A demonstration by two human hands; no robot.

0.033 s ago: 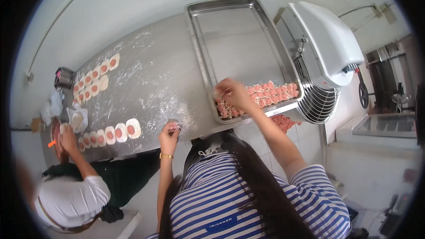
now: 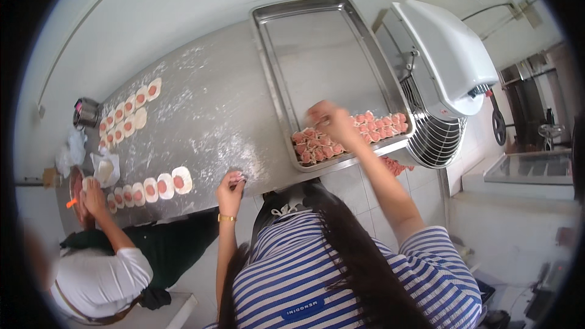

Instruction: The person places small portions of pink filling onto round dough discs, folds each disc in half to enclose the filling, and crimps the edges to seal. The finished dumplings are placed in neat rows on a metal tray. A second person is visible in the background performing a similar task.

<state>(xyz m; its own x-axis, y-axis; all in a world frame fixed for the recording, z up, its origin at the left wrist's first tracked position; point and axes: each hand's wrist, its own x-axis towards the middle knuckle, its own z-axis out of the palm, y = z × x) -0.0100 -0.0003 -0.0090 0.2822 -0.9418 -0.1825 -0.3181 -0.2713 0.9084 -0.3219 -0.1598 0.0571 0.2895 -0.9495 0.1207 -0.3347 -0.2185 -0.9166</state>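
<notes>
My right hand (image 2: 334,123) hovers over the large metal tray (image 2: 272,70). Its fingers are bent but smeared by motion, so what they hold, if anything, cannot be made out. Below it, small dumplings (image 2: 320,146) with pink filling and pale pleated edges sit packed in rows along the tray's near end. My left hand (image 2: 228,190), a gold band at its wrist, is at the table's near edge, left of the tray. Its fingers are bent together around something dark and small, mostly hidden.
Floured steel table (image 2: 207,109) carries flat wrappers with pink filling (image 2: 181,181) in a near row, others (image 2: 128,108) farther back. At left, a co-worker's hands (image 2: 91,198) work beside a bowl of pink filling (image 2: 77,184). A white mixer (image 2: 451,61) with wire guard (image 2: 429,143) stands right.
My right hand has moved slightly right and away from me, off the tray's near-left corner, uncovering dumplings there. My left hand has shifted slightly.
</notes>
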